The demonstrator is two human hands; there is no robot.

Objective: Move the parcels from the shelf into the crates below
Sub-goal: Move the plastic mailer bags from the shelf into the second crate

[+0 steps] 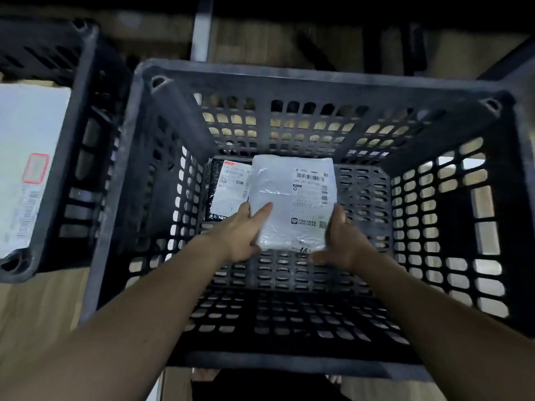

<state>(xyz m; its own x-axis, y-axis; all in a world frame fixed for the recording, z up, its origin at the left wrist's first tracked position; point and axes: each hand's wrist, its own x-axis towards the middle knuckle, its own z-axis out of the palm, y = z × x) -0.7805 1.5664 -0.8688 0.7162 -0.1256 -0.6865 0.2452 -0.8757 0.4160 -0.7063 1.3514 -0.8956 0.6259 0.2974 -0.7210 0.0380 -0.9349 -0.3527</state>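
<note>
Both my arms reach down into a deep black lattice crate (289, 79). Between my hands is a white plastic parcel (289, 198) with a shipping label, low in the crate near its floor. My left hand (240, 235) holds the parcel's left edge, thumb lying on top. On the right edge my right hand (338, 241) grips it, fingers hidden under the parcel. To the left, partly under the white parcel, a black parcel (228, 189) with a white label lies on the crate floor.
A second black crate (84, 140) stands at the left and holds a large white parcel (26, 157) with a red-framed label. Wooden floor shows around both crates. A metal shelf post (201, 27) rises behind the crates.
</note>
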